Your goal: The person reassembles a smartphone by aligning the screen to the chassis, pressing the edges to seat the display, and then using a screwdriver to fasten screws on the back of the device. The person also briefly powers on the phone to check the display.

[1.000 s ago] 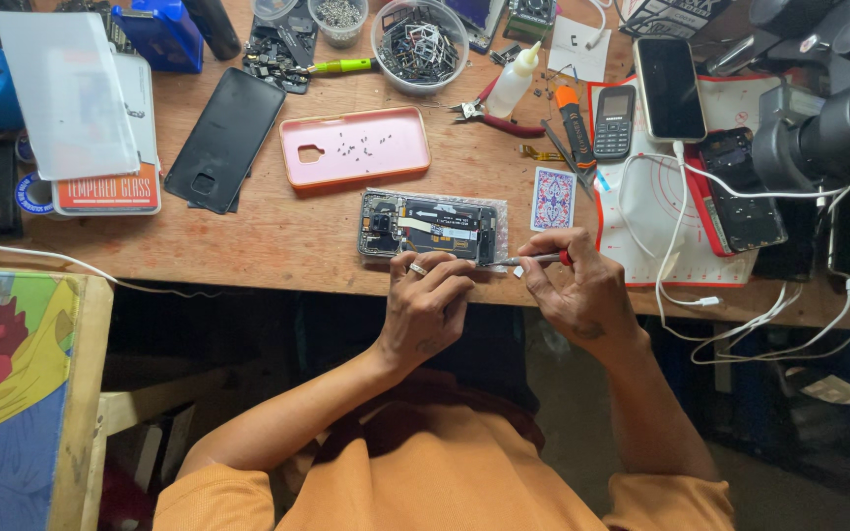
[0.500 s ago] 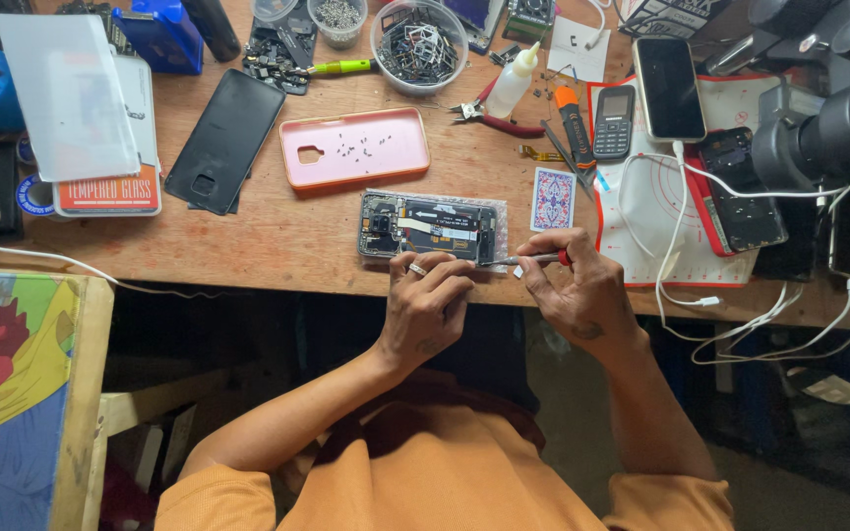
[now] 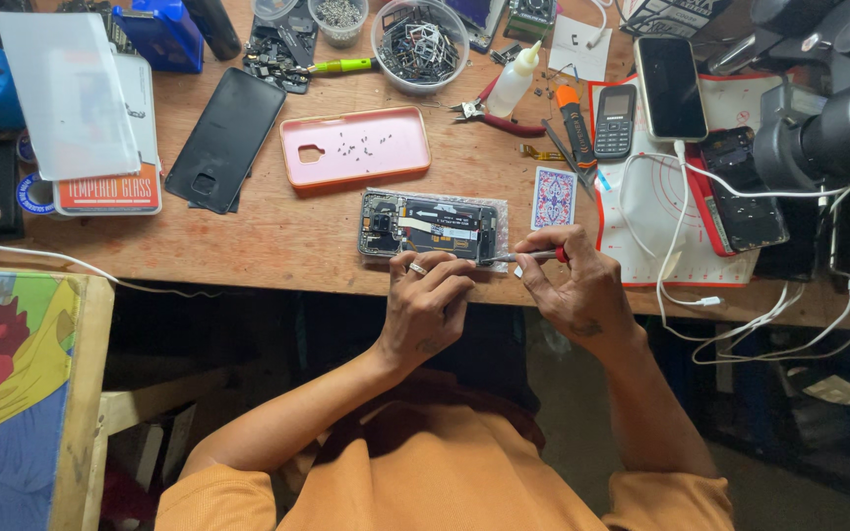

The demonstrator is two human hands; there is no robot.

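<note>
At the far left of the frame a painted board in bright colours (image 3: 12,393) sits below the wooden table (image 3: 277,236). In the upper left lie a clear flat sheet (image 3: 66,93) and, beside it, a black phone back cover (image 3: 226,138). Further right a pink phone case (image 3: 356,146) lies open side up with tiny screws scattered in it, and above it stands a clear bowl of small metal parts (image 3: 421,44). At the centre, near the table's front edge, lies the opened phone (image 3: 432,224), its circuit boards showing. The left hand (image 3: 425,305) rests at the phone's lower edge, fingers curled and pressed close together on its rim, a ring on one finger. Just to the right, the right hand (image 3: 573,285) pinches a thin screwdriver (image 3: 528,257) with a red grip, its tip at the phone's lower right corner. Above that hand lies a patterned playing card (image 3: 553,197), then a small keypad phone (image 3: 614,121), and a white mat (image 3: 661,206) with cables in the right part.
</note>
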